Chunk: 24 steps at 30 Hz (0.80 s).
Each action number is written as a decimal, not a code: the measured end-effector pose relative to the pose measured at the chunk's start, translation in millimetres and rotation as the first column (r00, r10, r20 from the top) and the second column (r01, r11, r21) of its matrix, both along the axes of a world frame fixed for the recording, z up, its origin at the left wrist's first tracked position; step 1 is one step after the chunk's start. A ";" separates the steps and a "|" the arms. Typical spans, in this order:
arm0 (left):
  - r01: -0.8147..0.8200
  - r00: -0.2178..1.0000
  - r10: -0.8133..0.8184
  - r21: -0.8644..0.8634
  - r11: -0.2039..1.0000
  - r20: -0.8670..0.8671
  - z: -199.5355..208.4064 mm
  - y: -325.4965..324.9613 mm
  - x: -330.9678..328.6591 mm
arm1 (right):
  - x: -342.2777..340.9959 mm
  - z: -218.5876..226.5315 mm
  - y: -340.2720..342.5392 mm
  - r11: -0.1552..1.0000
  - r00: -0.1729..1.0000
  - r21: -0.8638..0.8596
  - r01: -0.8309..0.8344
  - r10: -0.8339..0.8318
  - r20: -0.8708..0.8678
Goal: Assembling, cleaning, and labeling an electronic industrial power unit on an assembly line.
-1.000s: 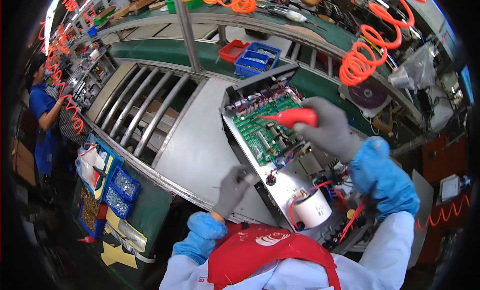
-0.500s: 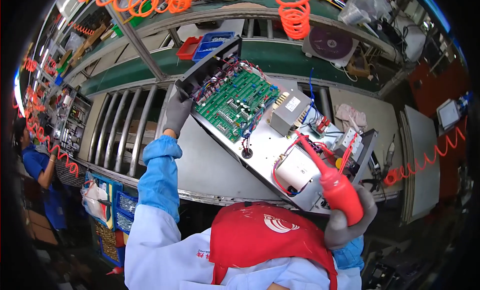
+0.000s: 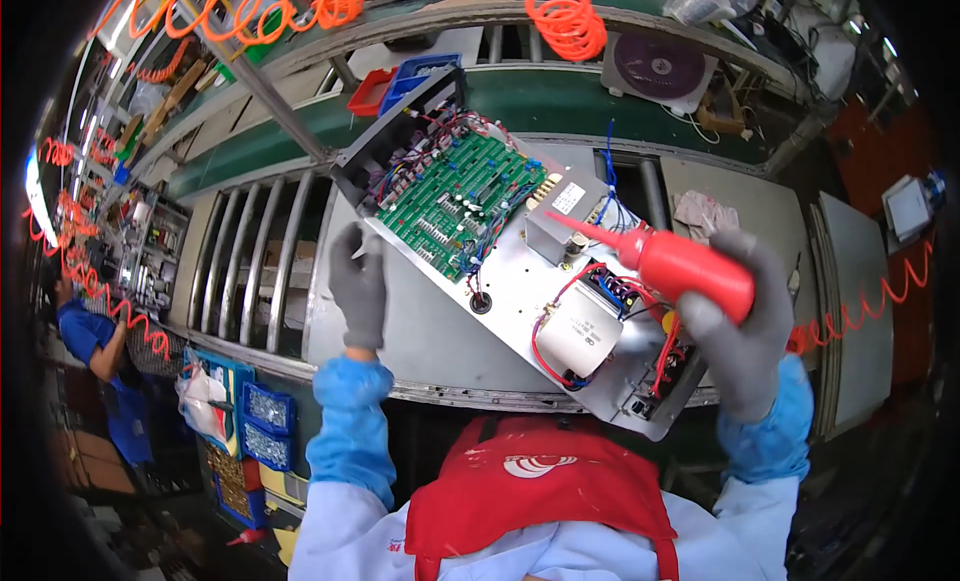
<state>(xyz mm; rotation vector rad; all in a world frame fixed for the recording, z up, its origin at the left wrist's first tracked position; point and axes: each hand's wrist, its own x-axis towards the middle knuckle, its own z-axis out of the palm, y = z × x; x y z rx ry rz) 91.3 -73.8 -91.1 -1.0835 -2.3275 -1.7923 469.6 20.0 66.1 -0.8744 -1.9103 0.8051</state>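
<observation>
one red bottle (image 3: pixel 690 271) is held in the right hand (image 3: pixel 748 331); the left hand (image 3: pixel 360 293) curls, contents unclear.

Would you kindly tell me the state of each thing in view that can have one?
Right hand: gloved, closed in a grip
Red bottle: held in that hand, nozzle pointing left
Chassis: uncovered, insides exposed
Left hand: gloved, fingers bent, near the chassis
Circuit board: exposed, wires attached
White cylinder: uncovered, on the chassis
Orange hose: coiled
</observation>
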 end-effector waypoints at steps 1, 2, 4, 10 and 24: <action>0.053 0.973 -0.054 -0.011 0.999 -0.223 8.8 -6.6 20.6 | -7.7 6.3 14.2 0.999 0.999 0.027 -0.029 0.028 0.035; 0.102 0.897 -0.108 -0.036 0.994 -0.429 17.7 -9.6 41.6 | -14.2 13.1 24.8 0.997 0.996 0.055 -0.058 0.054 0.075; 0.097 0.787 -0.147 -0.115 0.989 -0.599 37.8 -1.4 78.4 | -34.0 26.6 40.6 0.989 0.983 0.062 -0.132 0.123 0.133; -0.022 0.828 -0.089 -0.191 0.981 -0.553 30.3 37.2 115.9 | -87.7 39.5 107.4 0.949 0.925 0.060 -0.308 0.284 0.252; -0.108 0.821 0.035 -0.094 0.990 -0.570 11.2 72.5 129.0 | -132.9 5.7 178.2 0.918 0.805 0.104 -0.383 0.277 0.524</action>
